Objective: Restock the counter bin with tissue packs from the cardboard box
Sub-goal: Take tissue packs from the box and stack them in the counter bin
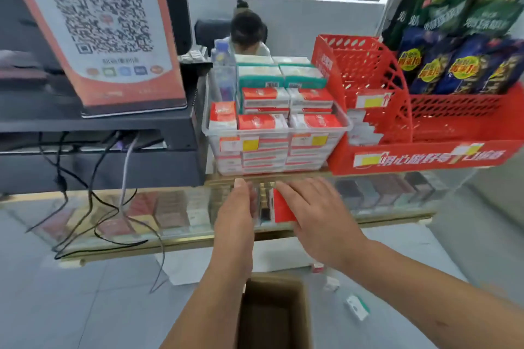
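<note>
The bin (pixel 208 133) looks nearly full and the box (pixel 272 317) seemingly empty, so little remains: the right hand (pixel 317 215) lays straight, closed fingers on a red pack (pixel 283 211) below the bin, while the left hand (pixel 235 215) hides its fingers.

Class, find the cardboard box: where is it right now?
In the head view, the cardboard box sits open on the floor at bottom centre, just in front of the glass counter.
</note>
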The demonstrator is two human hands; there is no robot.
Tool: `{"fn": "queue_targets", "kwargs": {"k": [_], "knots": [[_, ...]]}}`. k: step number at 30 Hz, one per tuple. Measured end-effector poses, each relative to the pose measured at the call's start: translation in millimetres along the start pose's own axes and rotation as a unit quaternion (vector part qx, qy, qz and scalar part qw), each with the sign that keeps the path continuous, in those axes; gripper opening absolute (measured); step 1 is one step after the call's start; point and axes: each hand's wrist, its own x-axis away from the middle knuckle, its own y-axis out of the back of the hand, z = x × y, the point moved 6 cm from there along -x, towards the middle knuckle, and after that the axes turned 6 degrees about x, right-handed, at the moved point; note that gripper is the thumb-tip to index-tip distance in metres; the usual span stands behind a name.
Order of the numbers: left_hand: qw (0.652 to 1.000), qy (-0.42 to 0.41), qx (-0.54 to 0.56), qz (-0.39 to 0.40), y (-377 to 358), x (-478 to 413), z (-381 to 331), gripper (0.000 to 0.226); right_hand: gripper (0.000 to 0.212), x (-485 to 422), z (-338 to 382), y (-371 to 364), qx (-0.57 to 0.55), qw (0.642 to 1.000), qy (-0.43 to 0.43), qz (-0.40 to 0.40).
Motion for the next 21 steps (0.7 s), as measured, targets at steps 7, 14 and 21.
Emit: {"fn": "queue_targets", "kwargs": {"k": [7,14,21], "knots": [[0.999,-0.015,0.006,0.04,-12.0,-10.9,-59.5,0.035,0.064,-77.4,-19.5,74.2,0.046,0.997,0.0,-0.067],[0.998,-0.022,-0.004,0.057,-24.9,-18.5,-76.1,0.037,0.075,-144.7,-39.3,68.4,0.076,0.997,0.001,0.035],[0.998,-0.043,-0.019,0.035,-40.9,-24.1,-69.3,0.036,0.08,-168.0,-75.8,41.3,0.055,0.983,0.007,0.173]]}}
